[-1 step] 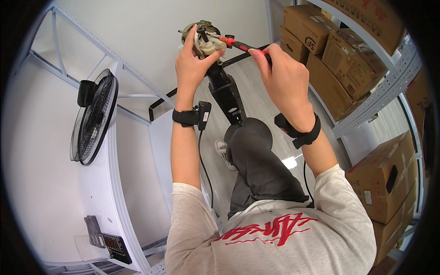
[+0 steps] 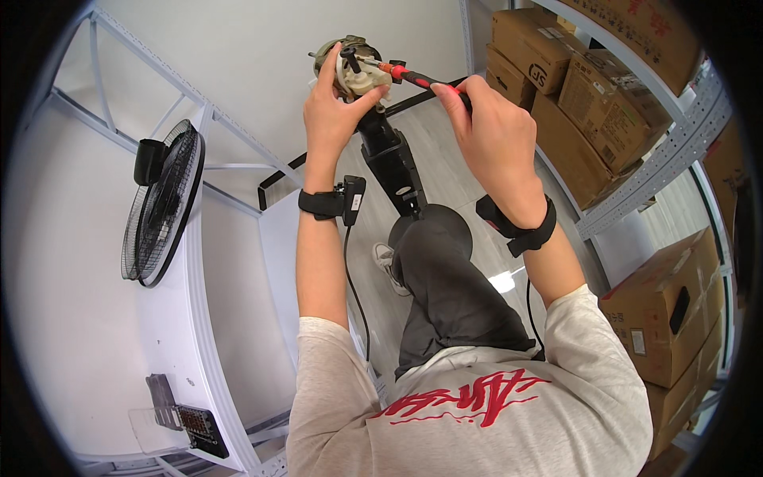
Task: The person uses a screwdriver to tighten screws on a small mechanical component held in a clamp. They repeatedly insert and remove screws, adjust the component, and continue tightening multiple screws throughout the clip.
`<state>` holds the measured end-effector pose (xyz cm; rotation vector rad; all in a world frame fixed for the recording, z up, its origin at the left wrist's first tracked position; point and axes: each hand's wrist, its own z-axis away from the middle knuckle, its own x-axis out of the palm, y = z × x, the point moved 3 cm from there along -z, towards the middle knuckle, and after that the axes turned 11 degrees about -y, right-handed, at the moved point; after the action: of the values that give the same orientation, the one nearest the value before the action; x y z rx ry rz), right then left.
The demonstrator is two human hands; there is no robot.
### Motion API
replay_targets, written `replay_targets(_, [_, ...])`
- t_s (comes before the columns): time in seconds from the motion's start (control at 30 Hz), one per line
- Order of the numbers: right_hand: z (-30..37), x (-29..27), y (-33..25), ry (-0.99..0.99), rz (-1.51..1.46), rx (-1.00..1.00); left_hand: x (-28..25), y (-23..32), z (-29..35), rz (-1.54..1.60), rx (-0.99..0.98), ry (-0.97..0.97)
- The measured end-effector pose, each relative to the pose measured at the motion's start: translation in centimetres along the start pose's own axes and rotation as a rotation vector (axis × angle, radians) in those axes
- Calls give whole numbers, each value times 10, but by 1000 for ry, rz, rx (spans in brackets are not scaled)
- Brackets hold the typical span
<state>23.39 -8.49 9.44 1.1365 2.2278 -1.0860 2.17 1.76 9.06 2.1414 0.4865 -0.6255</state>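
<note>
My left hand [image 2: 330,119] grips the motor head [image 2: 366,83] of a standing fan, thumb and forefinger spread around its cream housing. A short black peg-like part [image 2: 350,57] sticks up from that housing. In my right hand [image 2: 499,131] is a red and black screwdriver [image 2: 415,78], held by the handle and tilted, its shaft reaching the housing. The exact spot where the tip meets it is too small to make out. Below the head, the fan's black stand [image 2: 389,163] runs down to a round base [image 2: 451,225], partly covered by my leg.
On the white shelf [image 2: 218,374] to the left stands a fan grille [image 2: 165,203] with dark blades inside. A small dark device with a clear lid [image 2: 203,429] lies nearer me. Cardboard boxes [image 2: 612,103] fill the metal rack on the right, with more boxes [image 2: 668,310] below.
</note>
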Motion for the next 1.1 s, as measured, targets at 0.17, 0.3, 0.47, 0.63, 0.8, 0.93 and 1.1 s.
replay_targets(0.17, [2,-2,0,64,-114,-46,0,7,1,7,-19,-44])
replay_targets(0.3, [3,-2,2,171,-101,-154,2,6,0,1,-18,-48])
replay_targets(0.47, [1,-5,1,98,-15,-148,0,-5,-1,-14,27,33])
replay_targets(0.63, [1,-6,2,85,-40,-135,0,-7,-2,-43,42,33])
replay_targets(0.8, [1,-5,0,134,-9,-177,0,-5,-1,-41,35,32])
replay_targets(0.93, [2,-7,-1,66,13,-144,-1,-3,-1,-21,42,30])
replay_targets(1.1, [2,-6,0,76,-43,-156,-1,0,1,-19,25,3])
